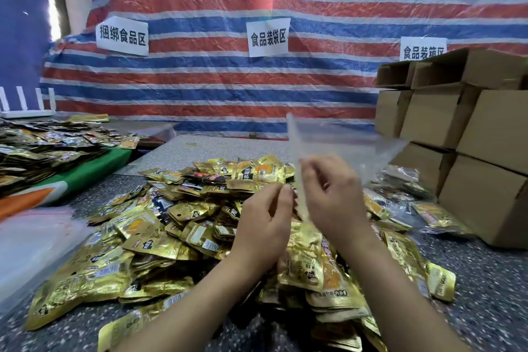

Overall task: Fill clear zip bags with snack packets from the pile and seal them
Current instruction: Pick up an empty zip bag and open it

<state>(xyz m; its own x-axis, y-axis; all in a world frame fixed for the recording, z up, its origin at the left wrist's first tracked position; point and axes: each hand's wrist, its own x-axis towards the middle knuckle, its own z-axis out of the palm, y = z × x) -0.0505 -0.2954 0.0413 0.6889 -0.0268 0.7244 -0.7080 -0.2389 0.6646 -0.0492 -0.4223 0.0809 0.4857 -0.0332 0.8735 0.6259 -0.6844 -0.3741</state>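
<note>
Opening stage of one bag. The left hand and right hand each pinch the mouth edge of an empty clear plastic zip bag, held up above the large pile of gold foil snack packets on the speckled grey bench; each grip is closed on the film. Bags already filled with packets lie to the right, near stacked brown cardboard boxes. Judged remaining: loading this bag, sealing it, and much of the pile.
</note>
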